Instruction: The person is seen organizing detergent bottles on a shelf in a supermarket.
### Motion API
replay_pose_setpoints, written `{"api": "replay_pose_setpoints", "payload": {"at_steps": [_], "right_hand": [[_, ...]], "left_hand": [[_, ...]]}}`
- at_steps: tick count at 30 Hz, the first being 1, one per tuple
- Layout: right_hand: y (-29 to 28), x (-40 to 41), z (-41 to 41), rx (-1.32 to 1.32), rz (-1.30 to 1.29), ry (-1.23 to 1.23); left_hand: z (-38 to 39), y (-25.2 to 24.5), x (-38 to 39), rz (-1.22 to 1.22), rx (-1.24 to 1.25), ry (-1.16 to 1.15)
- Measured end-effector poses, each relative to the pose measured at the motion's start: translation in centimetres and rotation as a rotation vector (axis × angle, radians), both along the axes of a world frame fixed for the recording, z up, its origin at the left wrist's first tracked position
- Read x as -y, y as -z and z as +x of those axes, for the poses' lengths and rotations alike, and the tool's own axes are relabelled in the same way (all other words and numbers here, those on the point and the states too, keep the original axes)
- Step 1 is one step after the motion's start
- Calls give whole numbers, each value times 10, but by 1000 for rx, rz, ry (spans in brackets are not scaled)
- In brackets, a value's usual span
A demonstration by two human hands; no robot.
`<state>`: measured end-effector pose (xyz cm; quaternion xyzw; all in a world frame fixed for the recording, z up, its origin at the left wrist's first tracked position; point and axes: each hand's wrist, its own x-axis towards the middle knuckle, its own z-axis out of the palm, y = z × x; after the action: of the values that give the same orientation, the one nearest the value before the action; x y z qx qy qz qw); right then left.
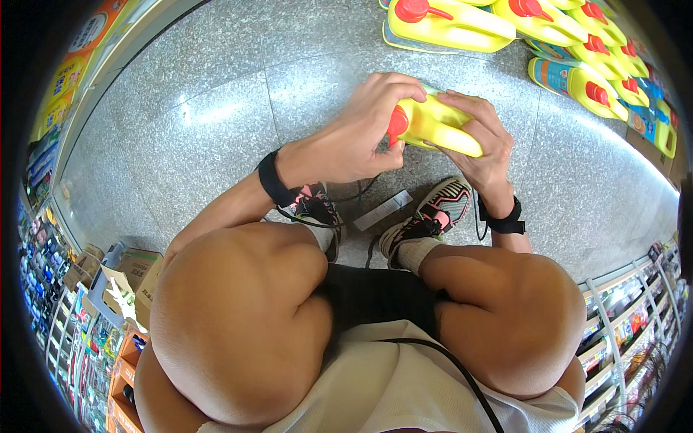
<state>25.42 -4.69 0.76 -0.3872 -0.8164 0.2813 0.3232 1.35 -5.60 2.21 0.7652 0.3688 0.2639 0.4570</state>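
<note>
Between my two hands is a yellow plastic jug with a red cap, held above the floor in front of my shoes. My left hand wraps around its capped end, the thumb just below the red cap. The fingers of my right hand grip the jug at the handle side and far edge. Part of the jug's label side is turned away and hidden. On the floor between my shoes lies a pale printed strip.
More yellow jugs with red caps lie and stand at the upper right. Store shelves curve along the lower right. At left are a product shelf edge and an opened cardboard box. Dark cables hang near my shoes.
</note>
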Motion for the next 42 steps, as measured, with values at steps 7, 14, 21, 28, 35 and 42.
{"api": "replay_pose_setpoints", "payload": {"at_steps": [7, 14, 21, 28, 35, 42], "right_hand": [[-6, -4, 5, 16, 16, 6], [0, -3, 5, -43, -20, -27], [-19, -7, 9, -51, -53, -37], [-25, -9, 7, -28, -81, -50], [-26, -9, 5, -41, -91, -58], [-23, -8, 6, -44, -98, -59]], "left_hand": [[1, -2, -6, 33, -8, 11], [-7, -22, -6, -35, -26, 9], [-3, -29, -16, 68, -1, 56], [-6, -22, -15, 78, 22, 13], [-13, -35, -26, -52, 61, 99], [-15, -30, -31, -177, 85, 123]]}}
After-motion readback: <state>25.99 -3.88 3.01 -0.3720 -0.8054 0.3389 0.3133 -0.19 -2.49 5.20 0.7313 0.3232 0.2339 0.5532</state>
